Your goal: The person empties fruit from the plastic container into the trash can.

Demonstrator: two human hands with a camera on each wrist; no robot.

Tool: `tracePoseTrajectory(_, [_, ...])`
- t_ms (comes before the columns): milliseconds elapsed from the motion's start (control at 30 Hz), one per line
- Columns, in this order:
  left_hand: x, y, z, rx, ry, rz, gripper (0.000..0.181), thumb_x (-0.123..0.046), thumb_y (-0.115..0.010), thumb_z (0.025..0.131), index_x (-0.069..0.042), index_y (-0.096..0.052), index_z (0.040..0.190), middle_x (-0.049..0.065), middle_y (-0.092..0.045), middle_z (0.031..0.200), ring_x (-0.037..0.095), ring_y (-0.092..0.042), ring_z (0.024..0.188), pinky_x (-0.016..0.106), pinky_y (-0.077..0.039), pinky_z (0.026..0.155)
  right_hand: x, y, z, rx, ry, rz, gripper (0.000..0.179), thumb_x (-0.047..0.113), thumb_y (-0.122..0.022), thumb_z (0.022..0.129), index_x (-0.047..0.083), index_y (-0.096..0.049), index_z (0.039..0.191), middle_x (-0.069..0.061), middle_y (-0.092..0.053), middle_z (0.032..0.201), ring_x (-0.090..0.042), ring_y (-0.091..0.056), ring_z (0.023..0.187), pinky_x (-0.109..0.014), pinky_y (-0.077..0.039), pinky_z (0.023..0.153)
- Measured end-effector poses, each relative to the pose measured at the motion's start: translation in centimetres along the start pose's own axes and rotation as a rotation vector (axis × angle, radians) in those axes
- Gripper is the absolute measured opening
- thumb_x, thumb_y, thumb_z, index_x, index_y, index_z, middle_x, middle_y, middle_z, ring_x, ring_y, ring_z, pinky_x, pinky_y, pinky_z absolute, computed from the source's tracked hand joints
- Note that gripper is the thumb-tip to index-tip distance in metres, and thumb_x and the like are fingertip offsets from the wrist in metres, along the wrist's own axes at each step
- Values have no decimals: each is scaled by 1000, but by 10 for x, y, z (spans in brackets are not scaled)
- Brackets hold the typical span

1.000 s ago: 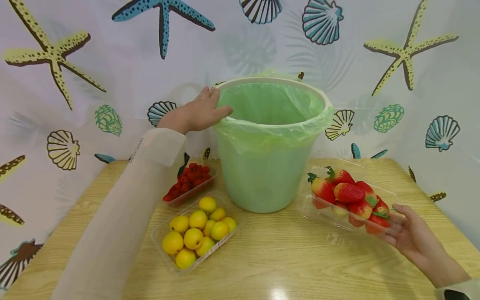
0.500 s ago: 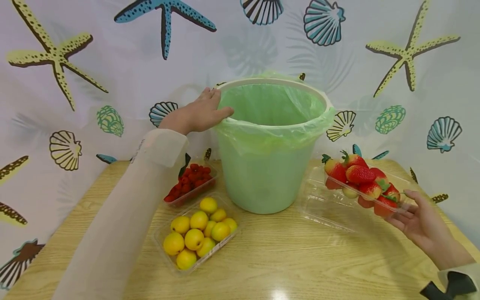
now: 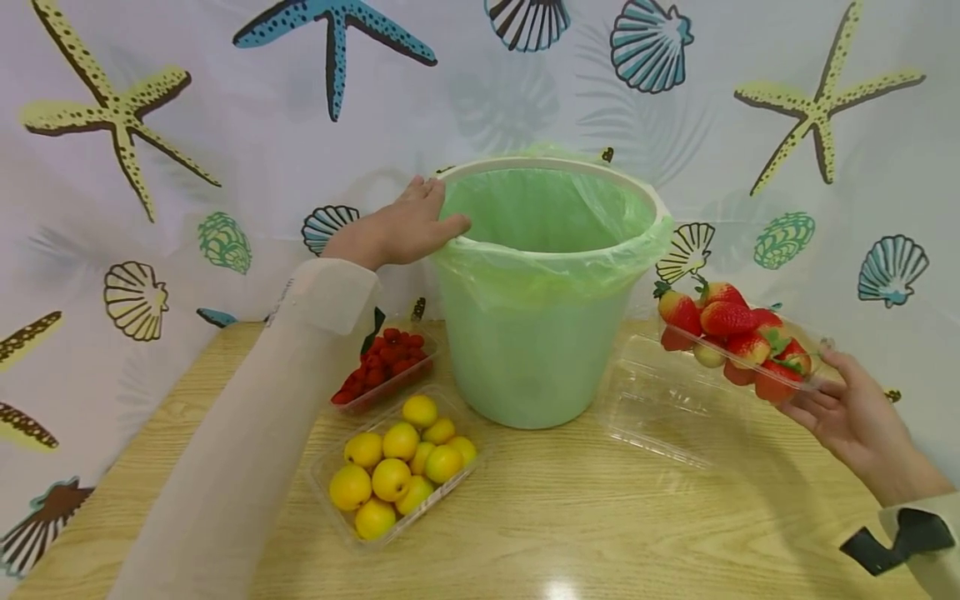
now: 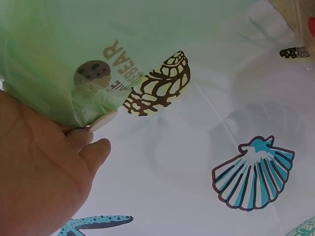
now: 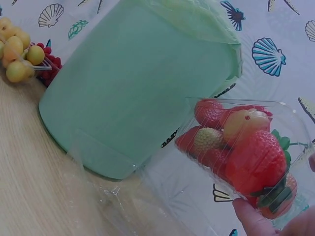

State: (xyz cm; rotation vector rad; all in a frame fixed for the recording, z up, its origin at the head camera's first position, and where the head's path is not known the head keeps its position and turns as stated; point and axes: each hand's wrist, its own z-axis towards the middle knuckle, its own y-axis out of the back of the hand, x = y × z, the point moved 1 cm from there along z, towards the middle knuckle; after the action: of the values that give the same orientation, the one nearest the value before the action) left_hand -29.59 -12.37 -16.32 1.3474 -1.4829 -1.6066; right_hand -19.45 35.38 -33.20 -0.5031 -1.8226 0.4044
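My left hand holds the near-left rim of a pale green bin, its thumb over the rim. A thin green bag lines the bin and folds over its edge. In the left wrist view, fingers bend at the bag's edge. My right hand grips the right end of a clear plastic box, raised over the table's right side. Strawberries with green leaves fill this box. In the right wrist view, a fingertip presses against the box near the strawberries.
A clear box of yellow fruit lies front left of the bin, with a box of small red berries behind it. Under the raised box, another clear plastic container lies on the wooden table. A shell-printed cloth hangs behind.
The right hand has lifted the strawberry box up and to the right, away from the clear container on the table. My left hand has kept its place on the bin's rim.
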Motion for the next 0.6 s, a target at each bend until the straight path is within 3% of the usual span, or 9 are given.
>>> tracePoseTrajectory(133, [-1, -1, -1, 2, 1, -3, 78, -49, -23, 101, -1, 13, 150, 14, 16, 159, 26, 22, 145, 46, 3, 119, 6, -5, 2, 3, 6, 28, 61, 38, -51, 96, 32, -12, 142, 2, -31, 125, -15, -62, 90, -32, -56, 81])
tracePoseTrajectory(233, [-2, 0, -2, 6, 11, -3, 78, -50, -23, 101, -3, 14, 150, 13, 17, 159, 26, 23, 145, 47, 3, 119, 12, -9, 5, 3, 4, 50, 50, 37, -52, 96, 30, -20, 135, 4, -32, 127, -15, -59, 99, -33, -55, 85])
tracePoseTrajectory(467, [0, 0, -2, 16, 19, -3, 78, -51, -22, 101, -3, 15, 150, 14, 20, 158, 26, 24, 144, 47, 5, 119, 33, -23, 10, -24, -2, 85, 81, 37, -54, 95, 30, 7, 148, 7, -32, 130, -17, -63, 90, -34, -53, 91])
tracePoseTrajectory(567, [1, 0, -1, 19, 11, -1, 78, -50, -22, 101, -3, 16, 149, 14, 20, 158, 27, 24, 144, 46, 5, 119, 41, -29, 10, -45, 10, 86, 78, 37, -56, 95, 31, 2, 148, 7, -34, 129, -13, -56, 105, -34, -52, 93])
tracePoseTrajectory(600, [1, 0, -1, 20, 8, 1, 77, -50, -22, 101, -3, 16, 149, 14, 20, 158, 27, 24, 144, 46, 6, 119, 43, -30, 10, -44, 16, 90, 78, 37, -56, 95, 32, 1, 147, 7, -34, 129, -14, -59, 100, -33, -52, 93])
